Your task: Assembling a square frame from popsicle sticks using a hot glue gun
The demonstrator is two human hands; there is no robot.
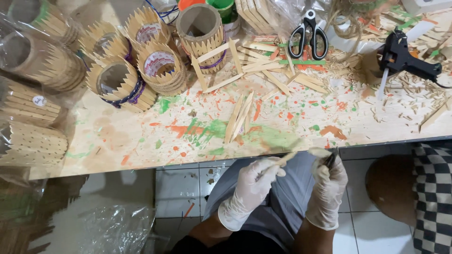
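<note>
White floor tiles [179, 188] show below a wooden tabletop [141, 141] splashed with orange and green paint. Near the bottom, both hands wear white gloves and hang over the person's grey lap, just past the tabletop's near edge. The left hand [252, 181] is curled, its fingers pressed around a flat wooden stick [282, 160] that points up and right. The right hand [329, 181] is curled too, with its fingers closed around a small dark tool [331, 160]. The stick's tip almost meets the right hand.

On the tabletop near the front edge lie 3 or 4 pointed sticks [239, 117] in a small bunch. Farther back, more loose sticks [263, 70] are scattered about. Toward the left edge stand round holders [141, 70] made of pointed sticks, some tied with purple cord. Clear plastic bags [33, 94] hold more of them at the far left. Near the back edge lie black-handled scissors [308, 40]. A black glue gun [405, 59] rests by the right back corner. A checked cloth [433, 188] hangs at the right.
</note>
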